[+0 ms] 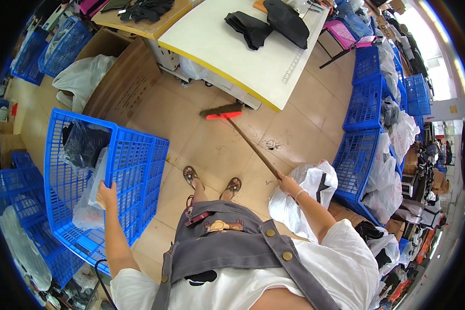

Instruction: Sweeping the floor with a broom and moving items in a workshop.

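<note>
My right hand [289, 184] is closed round the upper end of a broom's [250, 146] long handle. The broom's red head with dark bristles rests on the tiled floor near the white table. On my left, my left hand [107, 196] grips the near rim of a tall blue plastic crate [120, 170]. Inside the crate lie a dark bundle in clear plastic [85, 144] and some pale plastic bags. Small dark scraps [272, 145] and threads are scattered on the floor to the right of the broom head.
A white-topped table [227, 49] with black fabric pieces [248, 28] stands ahead. A large cardboard box [121, 85] is at the far left. Blue crates [349, 160] with plastic bags line the right side. A white sack [305, 194] sits below my right hand.
</note>
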A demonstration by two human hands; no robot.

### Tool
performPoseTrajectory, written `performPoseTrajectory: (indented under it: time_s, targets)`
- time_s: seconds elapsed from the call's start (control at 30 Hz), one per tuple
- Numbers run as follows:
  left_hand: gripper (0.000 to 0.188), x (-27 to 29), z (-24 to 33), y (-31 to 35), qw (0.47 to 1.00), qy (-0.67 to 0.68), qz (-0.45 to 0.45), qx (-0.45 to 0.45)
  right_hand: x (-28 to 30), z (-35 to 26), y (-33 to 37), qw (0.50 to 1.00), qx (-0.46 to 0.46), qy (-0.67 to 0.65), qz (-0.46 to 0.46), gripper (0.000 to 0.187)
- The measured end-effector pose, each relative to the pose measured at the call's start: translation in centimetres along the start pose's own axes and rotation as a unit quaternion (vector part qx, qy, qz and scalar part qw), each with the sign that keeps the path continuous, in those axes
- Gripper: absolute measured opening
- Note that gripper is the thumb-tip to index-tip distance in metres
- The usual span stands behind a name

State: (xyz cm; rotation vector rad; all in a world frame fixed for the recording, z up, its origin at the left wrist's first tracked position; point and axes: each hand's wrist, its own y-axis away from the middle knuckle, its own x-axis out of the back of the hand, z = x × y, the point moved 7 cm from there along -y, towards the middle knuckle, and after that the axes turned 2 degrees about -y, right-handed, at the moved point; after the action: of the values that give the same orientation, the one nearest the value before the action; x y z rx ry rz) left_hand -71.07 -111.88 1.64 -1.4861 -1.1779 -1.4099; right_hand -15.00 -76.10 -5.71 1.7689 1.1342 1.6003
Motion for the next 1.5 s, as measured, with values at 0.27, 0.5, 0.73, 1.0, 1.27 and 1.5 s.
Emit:
performPoseTrajectory:
  time_s: [0.27, 0.5, 0.73, 1.0, 1.27, 1.5]
  targets:
    - [0.029, -0.2, -0.5, 0.1, 0.999, -0.003, 0.032, -0.008, -1.3, 3.6, 14.2, 0.997, 0.003, 0.07, -0.025, 0.048]
    - [0.03, 0.2, 0.3, 0.0, 0.999, -0.015, 0.033, -0.01, 1.7, 0.1, 4.2, 0.982, 0.057, 0.156, 0.086, 0.048]
    - [0.031, -0.5, -0.9, 0.1, 0.999, -0.018, 0.046, -0.013, 1.3, 4.9, 2.7, 0.987, -0.026, 0.154, 0.046, 0.049]
    - [0.032, -0.7, -0.4, -0.2, 0.999, -0.006, 0.034, -0.017, -0.8, 6.7, 17.4, 0.988, -0.12, -0.051, -0.082, 0.05]
    - [0.034, -0.1, -0.3, 0.0, 1.0, -0.012, 0.001, -0.002, 2.6, 13.9, 11.1, 0.979, -0.152, -0.092, 0.101, 0.043]
    - [0.033, -1.3, -1.3, -0.9, 1.0, -0.015, 0.006, 0.005, 7.7, 19.8, -3.2, 0.94, -0.153, -0.237, 0.192, 0.019]
